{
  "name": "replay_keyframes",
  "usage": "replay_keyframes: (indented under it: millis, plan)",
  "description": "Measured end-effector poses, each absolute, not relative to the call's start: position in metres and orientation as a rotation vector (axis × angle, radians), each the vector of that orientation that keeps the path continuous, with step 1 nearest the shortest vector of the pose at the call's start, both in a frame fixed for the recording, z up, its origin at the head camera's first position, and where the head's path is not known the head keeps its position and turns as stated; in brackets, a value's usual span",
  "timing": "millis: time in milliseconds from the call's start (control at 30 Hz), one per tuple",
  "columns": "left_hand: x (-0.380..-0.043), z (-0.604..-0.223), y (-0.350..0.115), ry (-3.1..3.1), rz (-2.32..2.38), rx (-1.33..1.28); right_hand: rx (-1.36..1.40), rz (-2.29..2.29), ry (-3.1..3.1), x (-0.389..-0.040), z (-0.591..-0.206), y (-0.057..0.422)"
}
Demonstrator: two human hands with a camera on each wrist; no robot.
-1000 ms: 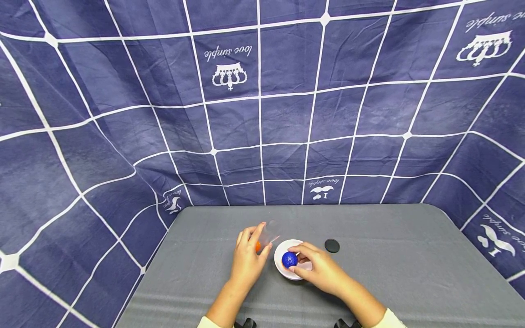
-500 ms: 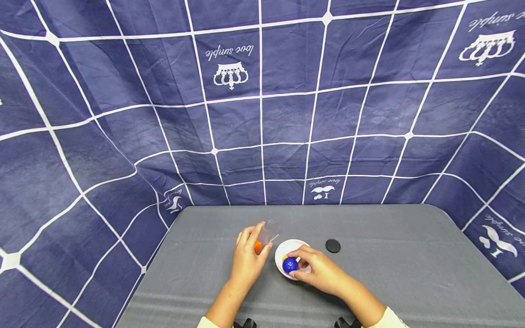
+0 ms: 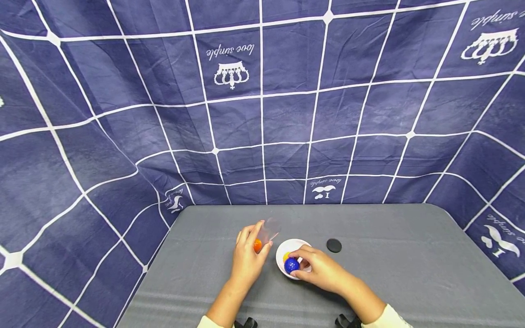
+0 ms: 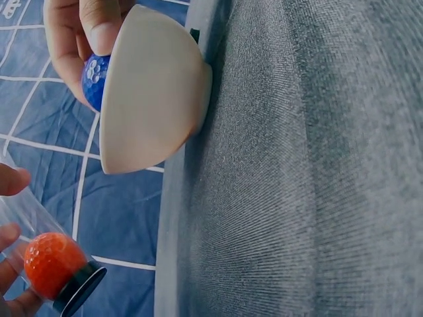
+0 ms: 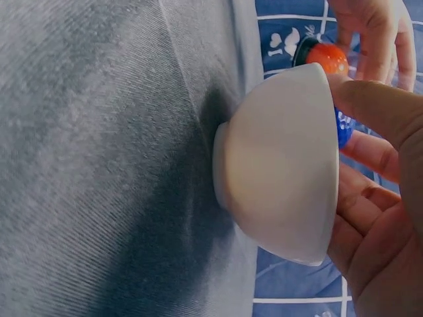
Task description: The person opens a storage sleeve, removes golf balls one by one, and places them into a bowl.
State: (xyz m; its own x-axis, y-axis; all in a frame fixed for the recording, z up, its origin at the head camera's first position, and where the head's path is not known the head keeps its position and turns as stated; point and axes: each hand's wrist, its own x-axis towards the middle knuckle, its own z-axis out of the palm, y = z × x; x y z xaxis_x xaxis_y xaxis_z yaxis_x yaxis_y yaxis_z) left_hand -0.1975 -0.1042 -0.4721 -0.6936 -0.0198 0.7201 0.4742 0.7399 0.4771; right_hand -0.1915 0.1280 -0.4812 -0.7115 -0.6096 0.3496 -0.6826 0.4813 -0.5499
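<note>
My left hand point(image 3: 248, 255) grips a clear plastic tube point(image 3: 270, 230), tilted, with an orange golf ball point(image 4: 54, 264) inside near its black end cap point(image 4: 80, 288). To its right a white bowl point(image 3: 292, 244) stands on the table. My right hand point(image 3: 321, 269) reaches over the bowl and pinches a blue golf ball point(image 3: 291, 265) between thumb and fingers. Beside the blue ball, a yellow ball point(image 3: 285, 256) shows partly inside the bowl. The bowl's wall point(image 5: 284, 158) hides most of the blue ball in the right wrist view.
A round black cap point(image 3: 334, 245) lies flat on the grey table point(image 3: 393, 255), right of the bowl. Blue cloth point(image 3: 287, 118) with white lines hangs behind the table and along both sides.
My right hand has moved the blue golf ball slightly toward me within the bowl, and the yellow ball has come into view behind it. The left hand stays put with the tube.
</note>
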Motion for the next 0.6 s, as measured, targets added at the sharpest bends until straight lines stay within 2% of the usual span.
replay_keyframes:
  millis: [600]
  plan:
    - [-0.1994, -0.4721, -0.1091, -2.186, -0.885, -0.316, 1.206, 0.954, -2.654, -0.1964, -0.4729, 0.1275]
